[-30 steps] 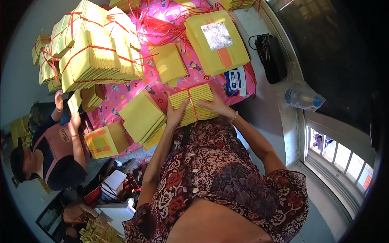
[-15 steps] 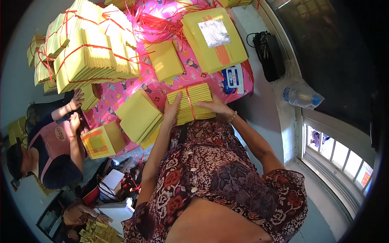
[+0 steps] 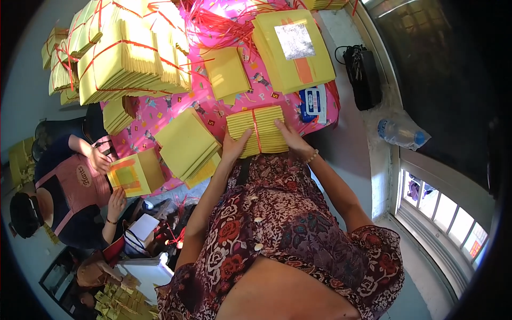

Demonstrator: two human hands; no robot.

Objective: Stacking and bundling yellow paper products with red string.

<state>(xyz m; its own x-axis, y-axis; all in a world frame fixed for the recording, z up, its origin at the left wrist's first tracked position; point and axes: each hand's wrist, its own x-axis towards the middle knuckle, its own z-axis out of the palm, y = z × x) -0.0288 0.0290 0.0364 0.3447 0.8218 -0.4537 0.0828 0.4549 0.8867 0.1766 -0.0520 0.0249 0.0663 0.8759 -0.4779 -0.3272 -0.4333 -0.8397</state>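
A bundle of folded yellow paper [image 3: 271, 128], bound across its middle by a red tie [image 3: 256, 130], lies at the table's near edge in front of my body. My left hand [image 3: 235, 145] grips its left side, thumb lying on the top folds. At the right end, my right hand [image 3: 293, 141] is closed round the edge, with its thumb by the upper right corner. The fingers under the bundle are hidden. Just left of it, a stack of flat yellow sheets [image 3: 186, 143] rests at a slant. Another small yellow stack [image 3: 226, 73] sits beyond the bundle.
Tied yellow bundles [image 3: 120, 64] are piled high at the far left. Loose red ties [image 3: 221, 24] lie at the back. A thick yellow stack [image 3: 271, 53] and a blue-and-white packet [image 3: 313, 105] lie right. At left, a co-worker's hands [image 3: 100, 161] touch an orange-marked yellow stack [image 3: 152, 173].
My right thumb has shifted from the bundle's top to its upper right corner; my left thumb lies further in. The co-worker's hands have come down to the orange-marked stack. The view has shifted slightly.
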